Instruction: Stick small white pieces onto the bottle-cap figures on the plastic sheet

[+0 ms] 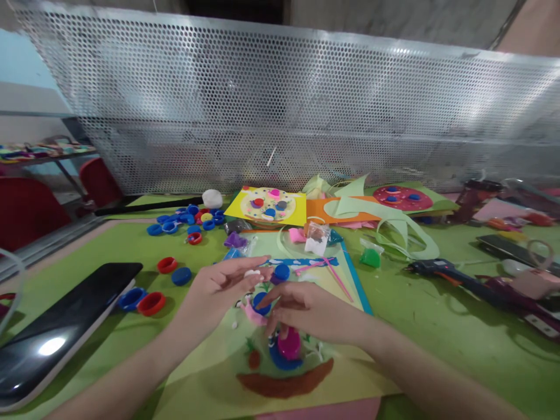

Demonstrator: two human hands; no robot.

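The left hand [215, 291] pinches a white clay-like lump [252, 273], likely soft, best edge-held; the half-curled right hand [312, 306]'s hold is unclear.

At the far side, a shiny metal screen [306, 105], perforated all over. On the counter, matt green covering [437, 326]. Near left, a smartphone [74, 326] with a smooth, glossy black face. Beyond it, smooth plastic bottle caps [167, 265]. Far centre, a matt yellow paper sheet [236, 211]. Right of centre, a crinkled, clear plastic wrapper [321, 231]. Far left, a smooth red chair back [24, 201].
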